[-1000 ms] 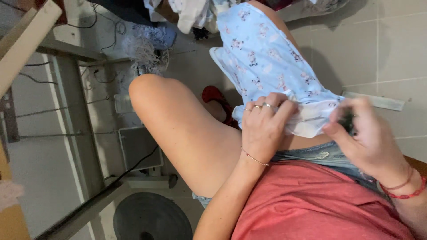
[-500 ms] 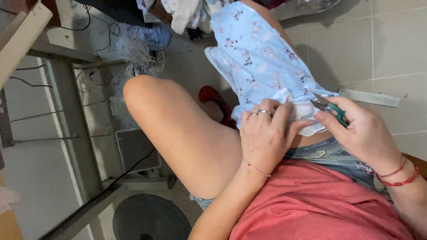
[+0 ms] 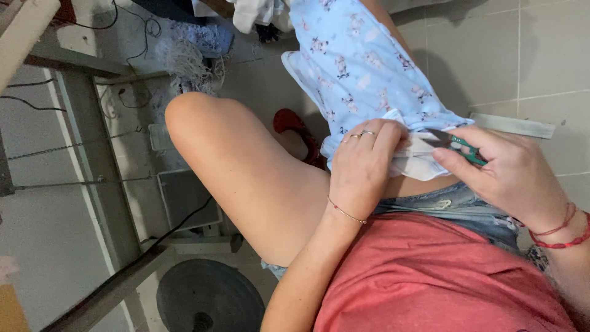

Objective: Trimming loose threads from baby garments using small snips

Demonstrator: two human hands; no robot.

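A light blue printed garment (image 3: 359, 74) lies over my right thigh, its white hem folded toward me. My left hand (image 3: 362, 169) pinches that hem (image 3: 418, 157) with fingers and thumb, rings on two fingers. My right hand (image 3: 510, 175) grips small green-handled thread snips (image 3: 458, 144). Their metal blades touch the white hem just right of my left fingers. My bare left knee (image 3: 203, 123) rises at the left.
A sewing table's metal frame (image 3: 92, 178) and a round dark pedal base (image 3: 209, 301) stand at the left. Cables (image 3: 132, 49) and frayed fabric scraps (image 3: 190, 55) lie on the tiled floor. A red shoe (image 3: 295, 126) shows below my knee.
My right hand has brought the snips up to the hem, with the blades now showing at the white edge. My left hand has kept its pinch on the hem.
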